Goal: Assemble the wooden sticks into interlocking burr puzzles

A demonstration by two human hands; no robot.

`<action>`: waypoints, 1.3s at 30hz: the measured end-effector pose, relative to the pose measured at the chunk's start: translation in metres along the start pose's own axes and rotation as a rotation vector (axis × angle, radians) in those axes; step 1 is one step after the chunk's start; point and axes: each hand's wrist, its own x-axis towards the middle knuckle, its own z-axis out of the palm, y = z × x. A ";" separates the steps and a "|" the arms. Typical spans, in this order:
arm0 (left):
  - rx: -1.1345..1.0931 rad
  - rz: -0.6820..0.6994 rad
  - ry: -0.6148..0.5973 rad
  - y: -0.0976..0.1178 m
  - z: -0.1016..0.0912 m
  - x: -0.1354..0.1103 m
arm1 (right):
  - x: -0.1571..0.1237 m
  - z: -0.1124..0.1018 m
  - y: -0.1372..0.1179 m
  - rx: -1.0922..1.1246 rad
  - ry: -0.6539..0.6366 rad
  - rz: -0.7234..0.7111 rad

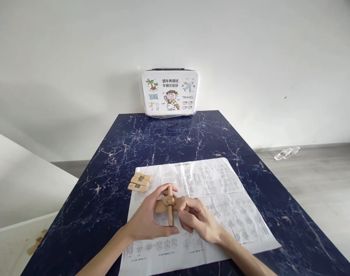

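Both of my hands hold a small wooden puzzle of crossed sticks just above a printed instruction sheet. My left hand curls round its left side with thumb and fingers closed on the wood. My right hand pinches the horizontal piece from the right. One stick stands upright through the middle. Two or three loose notched wooden pieces lie on the sheet's far left corner, a short way beyond my left hand.
The sheet lies on a dark blue marbled table. A white case with cartoon prints and the word TRAVEL stands at the far edge against the wall. A plastic bottle lies on the floor at right. A white surface sits at left.
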 end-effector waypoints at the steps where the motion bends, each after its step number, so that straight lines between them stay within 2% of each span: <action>1: -0.004 0.012 0.013 0.001 -0.001 0.000 | 0.000 0.000 0.000 0.012 0.011 0.000; 6: 0.026 0.032 0.063 0.003 0.001 0.001 | 0.002 -0.001 0.000 -0.032 0.093 0.026; 10: 0.109 0.029 0.118 -0.002 0.005 -0.001 | 0.004 -0.001 0.006 0.025 0.132 0.045; 19: 0.175 0.053 0.127 -0.005 0.005 -0.001 | 0.004 -0.002 0.021 0.008 0.201 0.044; 24: 0.157 0.059 0.126 -0.004 0.004 0.000 | 0.003 -0.001 0.021 -0.005 0.204 0.044; 29: 0.080 0.017 0.144 0.000 0.004 0.001 | 0.006 -0.003 0.010 0.024 0.161 0.063; 32: -0.034 0.005 0.156 0.002 0.003 0.001 | 0.006 -0.004 0.005 -0.073 0.179 0.016; 35: -0.179 -0.024 0.148 0.001 0.001 0.002 | 0.006 -0.006 0.005 -0.292 0.220 -0.056; 39: -0.298 -0.043 0.124 -0.003 -0.001 0.001 | 0.007 -0.004 0.010 -0.491 0.167 -0.105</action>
